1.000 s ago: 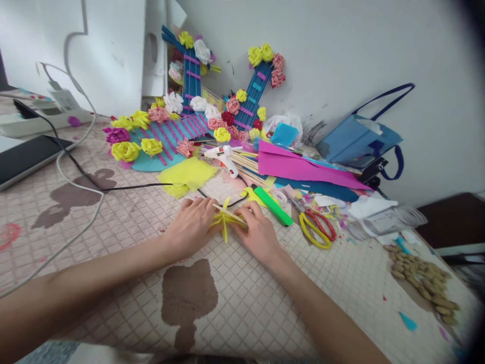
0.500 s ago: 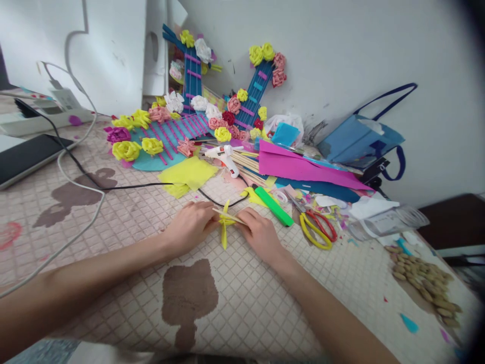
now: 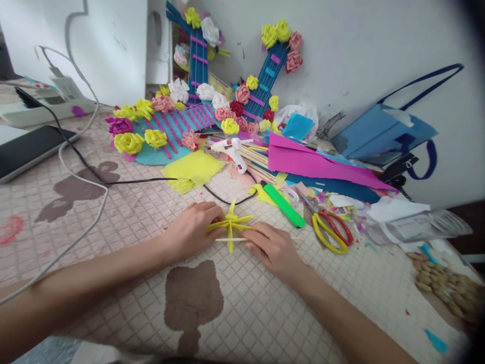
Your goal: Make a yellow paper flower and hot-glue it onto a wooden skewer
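Near the middle of the table, my left hand (image 3: 195, 228) is closed with thumb and fingers pinching one arm of a yellow paper flower (image 3: 231, 220), whose narrow petals spread out like a star. My right hand (image 3: 273, 246) is closed around a thin wooden stick (image 3: 230, 239). The stick lies level, crossing the flower's lower petal on the near side, and its left end points at my left thumb. Right fingertips come close to the flower's right petal; whether they touch it I cannot tell.
Beyond my hands lie yellow crepe paper (image 3: 193, 169), a white glue gun (image 3: 232, 151) with a black cord, a green cutter (image 3: 283, 205) and scissors (image 3: 333, 232). Flower-covered blue paper guitars (image 3: 170, 131) stand behind. Pink sheets (image 3: 322, 164) and peanuts (image 3: 443, 283) are rightward.
The stick has come off the flower's centre toward me, now level rather than slanted. My right hand has moved right and nearer. The flower's petals show more openly; the view has shifted slightly.
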`<state>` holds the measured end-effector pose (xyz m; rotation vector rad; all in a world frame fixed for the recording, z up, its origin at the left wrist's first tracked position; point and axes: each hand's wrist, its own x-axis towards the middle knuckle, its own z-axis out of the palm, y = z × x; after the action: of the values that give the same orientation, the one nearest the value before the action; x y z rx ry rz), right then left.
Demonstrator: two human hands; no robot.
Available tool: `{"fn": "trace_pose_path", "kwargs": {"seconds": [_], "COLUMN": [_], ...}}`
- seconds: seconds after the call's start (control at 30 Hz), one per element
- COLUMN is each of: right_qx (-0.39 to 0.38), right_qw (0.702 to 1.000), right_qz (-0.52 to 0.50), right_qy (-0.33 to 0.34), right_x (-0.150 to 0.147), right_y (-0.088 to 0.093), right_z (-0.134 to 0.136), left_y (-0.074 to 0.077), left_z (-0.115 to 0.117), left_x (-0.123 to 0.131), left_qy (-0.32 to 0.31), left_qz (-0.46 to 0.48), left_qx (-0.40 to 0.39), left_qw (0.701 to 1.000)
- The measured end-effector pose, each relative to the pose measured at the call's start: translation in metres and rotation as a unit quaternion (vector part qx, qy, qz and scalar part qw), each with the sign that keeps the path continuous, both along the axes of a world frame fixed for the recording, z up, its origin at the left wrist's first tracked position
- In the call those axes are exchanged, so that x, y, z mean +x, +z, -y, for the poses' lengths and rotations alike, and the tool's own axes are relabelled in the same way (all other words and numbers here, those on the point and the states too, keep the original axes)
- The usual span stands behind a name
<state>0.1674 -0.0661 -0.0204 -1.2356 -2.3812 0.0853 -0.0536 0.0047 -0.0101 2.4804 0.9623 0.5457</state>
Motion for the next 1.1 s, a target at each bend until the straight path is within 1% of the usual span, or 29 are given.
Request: {"fn": "trace_pose_path", "kwargs": {"seconds": [0.13,0.33,0.6,0.77,0.87,0.97,1.03,1.1], "right_qx": [-0.014,-0.041,-0.058,-0.058,-0.059,-0.061,-0.059,-0.055], "right_qw": [0.999,0.999,0.997,0.998,0.998,0.998,0.998,0.998], "right_qz": [-0.032,-0.035,-0.043,-0.036,-0.031,-0.031,-0.031,-0.030], "right_qy": [-0.009,-0.001,0.006,0.004,0.003,0.005,0.006,0.008], "right_x": [-0.001,-0.006,-0.009,-0.008,-0.008,-0.008,-0.008,-0.008], "right_y": [0.002,0.005,0.002,0.001,0.001,0.001,0.001,0.001], "right_z": [0.002,0.007,0.008,0.008,0.007,0.007,0.007,0.007], "left_y": [0.001,0.001,0.004,0.016,0.021,0.020,0.016,0.011], "left_z": [0.000,0.001,-0.001,0.002,0.012,0.023,0.028,0.030], "left_x": [-0.002,-0.002,-0.008,-0.015,-0.014,-0.010,-0.007,-0.005], "left_qy": [-0.007,-0.007,-0.012,-0.041,-0.089,-0.135,-0.144,-0.139], "left_qz": [0.011,0.017,0.016,0.042,0.040,0.019,-0.003,-0.022], "left_qx": [-0.014,-0.009,-0.026,0.008,0.017,0.033,0.058,0.083], "left_qw": [1.000,1.000,0.999,0.998,0.995,0.990,0.988,0.987]}}
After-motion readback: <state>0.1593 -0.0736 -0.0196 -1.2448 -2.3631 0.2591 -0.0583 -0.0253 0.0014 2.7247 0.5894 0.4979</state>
